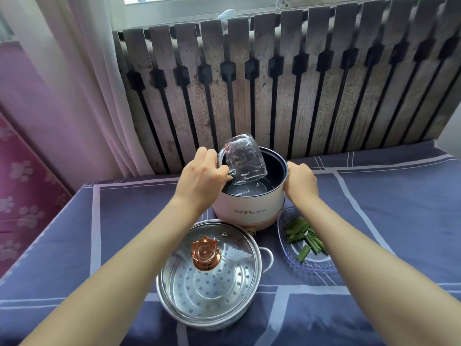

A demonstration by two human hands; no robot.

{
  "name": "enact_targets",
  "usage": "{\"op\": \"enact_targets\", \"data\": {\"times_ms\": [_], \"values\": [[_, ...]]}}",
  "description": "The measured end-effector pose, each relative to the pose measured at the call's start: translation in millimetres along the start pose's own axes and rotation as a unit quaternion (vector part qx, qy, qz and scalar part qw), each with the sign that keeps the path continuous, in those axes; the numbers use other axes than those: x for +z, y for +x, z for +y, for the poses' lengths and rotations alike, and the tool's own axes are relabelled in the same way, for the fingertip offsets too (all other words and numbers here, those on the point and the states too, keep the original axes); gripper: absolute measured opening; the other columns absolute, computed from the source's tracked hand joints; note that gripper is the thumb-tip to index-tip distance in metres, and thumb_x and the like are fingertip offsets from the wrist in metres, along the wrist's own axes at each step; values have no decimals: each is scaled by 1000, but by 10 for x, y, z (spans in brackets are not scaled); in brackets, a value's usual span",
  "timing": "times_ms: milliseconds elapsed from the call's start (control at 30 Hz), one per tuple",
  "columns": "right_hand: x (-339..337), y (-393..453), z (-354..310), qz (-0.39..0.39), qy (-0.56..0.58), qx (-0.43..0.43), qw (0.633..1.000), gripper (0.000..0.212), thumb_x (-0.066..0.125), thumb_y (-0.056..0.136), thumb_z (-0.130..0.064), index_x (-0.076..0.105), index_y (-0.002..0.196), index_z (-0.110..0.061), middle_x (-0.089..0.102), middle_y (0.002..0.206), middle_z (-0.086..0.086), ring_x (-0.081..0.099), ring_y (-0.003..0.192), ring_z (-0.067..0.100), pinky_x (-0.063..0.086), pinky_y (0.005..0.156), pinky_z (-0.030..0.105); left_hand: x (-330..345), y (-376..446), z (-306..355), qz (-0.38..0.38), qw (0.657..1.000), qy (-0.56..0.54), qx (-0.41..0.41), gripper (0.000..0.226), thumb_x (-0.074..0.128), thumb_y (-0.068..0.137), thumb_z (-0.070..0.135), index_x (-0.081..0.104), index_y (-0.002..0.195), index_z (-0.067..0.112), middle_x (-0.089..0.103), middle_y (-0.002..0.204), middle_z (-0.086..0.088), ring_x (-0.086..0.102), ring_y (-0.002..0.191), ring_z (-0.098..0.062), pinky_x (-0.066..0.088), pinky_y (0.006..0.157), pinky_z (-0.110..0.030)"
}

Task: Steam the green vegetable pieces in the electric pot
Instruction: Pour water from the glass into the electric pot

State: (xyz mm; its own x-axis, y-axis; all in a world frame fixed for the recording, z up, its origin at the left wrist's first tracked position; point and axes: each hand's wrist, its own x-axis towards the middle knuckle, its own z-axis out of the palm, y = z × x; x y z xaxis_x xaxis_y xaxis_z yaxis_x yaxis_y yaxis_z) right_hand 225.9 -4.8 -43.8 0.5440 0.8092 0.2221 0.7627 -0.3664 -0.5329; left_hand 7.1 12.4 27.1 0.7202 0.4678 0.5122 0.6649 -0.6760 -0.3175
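Note:
A white electric pot with a dark inside stands at the back of the table, with water in its bottom. My left hand grips the handle of a clear glass mug, tipped mouth-down over the pot's opening. My right hand is closed on the pot's right rim. Green vegetable pieces lie on a clear glass plate to the right of the pot, partly hidden by my right forearm. In front sits a steel steamer basket with a glass lid resting tilted in it.
The table wears a blue cloth with pale lines. A worn slatted radiator cover rises right behind the pot. A curtain hangs at the back left. A pink paw-print panel stands left of the table.

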Motion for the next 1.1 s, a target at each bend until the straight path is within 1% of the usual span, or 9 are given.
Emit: {"op": "enact_targets", "data": {"times_ms": [133,367,467,600,733,800,933,1033,1100], "values": [[-21,-12,-7,-2,-3,-2,1000,18,41,90,-17,55,89,-6,52,99,19,40,77,29,34,67,32,-73,80,-36,-44,996,70,35,31,81,60,12,53,49,2,52,56,-14,54,57,-30,44,39,-29],[-31,-33,-18,5,-12,-12,1000,17,42,91,-17,55,89,-6,54,100,19,39,76,27,33,66,30,-166,169,-159,-45,985,157,58,31,83,50,16,53,43,12,51,54,-6,53,54,-24,37,37,-24],[-28,-31,-14,4,-11,-6,1000,17,42,91,-17,55,90,-5,53,99,20,39,76,28,33,65,31,-106,126,-198,-22,999,3,-46,23,70,76,24,67,70,2,56,77,-18,53,82,-35,49,55,-37],[-18,-20,-10,-1,-3,0,1000,17,41,88,-15,55,89,-5,52,98,20,40,77,30,34,67,33,-82,133,-172,-11,954,-210,-214,29,61,83,39,72,91,13,64,86,-17,55,92,-35,43,77,-39],[-19,-23,-10,-1,-7,-1,1000,17,41,89,-17,55,90,-6,52,99,19,42,78,31,36,67,33,-61,148,-163,-11,894,-338,-293,27,63,82,39,73,83,15,63,67,-16,59,82,-38,42,71,-34],[-18,-24,-12,-2,-8,0,1000,17,41,89,-17,54,89,-6,52,98,18,42,78,30,35,67,33,-33,126,-154,-25,875,-365,-317,27,61,84,39,72,82,15,55,55,-3,60,79,-33,39,68,-29],[-22,-21,-10,-4,4,6,1000,18,41,88,-16,53,89,-3,48,95,17,44,80,32,34,67,33,52,99,-133,-31,854,-396,-336,30,53,89,37,69,82,12,58,58,4,61,74,-23,41,69,-27],[-22,-26,-9,1,2,-1,1000,17,42,88,-15,54,88,-3,50,96,18,41,78,30,34,67,33,110,70,-110,-34,847,-409,-339,33,48,91,37,61,71,15,58,53,4,56,57,-9,37,57,-17],[-18,-24,-5,4,-2,-4,1000,17,42,88,-14,54,88,-4,52,97,20,40,76,30,34,67,33,146,61,-89,-41,838,-423,-342,36,45,93,39,54,64,19,59,52,3,52,55,-5,38,61,-22]]}}
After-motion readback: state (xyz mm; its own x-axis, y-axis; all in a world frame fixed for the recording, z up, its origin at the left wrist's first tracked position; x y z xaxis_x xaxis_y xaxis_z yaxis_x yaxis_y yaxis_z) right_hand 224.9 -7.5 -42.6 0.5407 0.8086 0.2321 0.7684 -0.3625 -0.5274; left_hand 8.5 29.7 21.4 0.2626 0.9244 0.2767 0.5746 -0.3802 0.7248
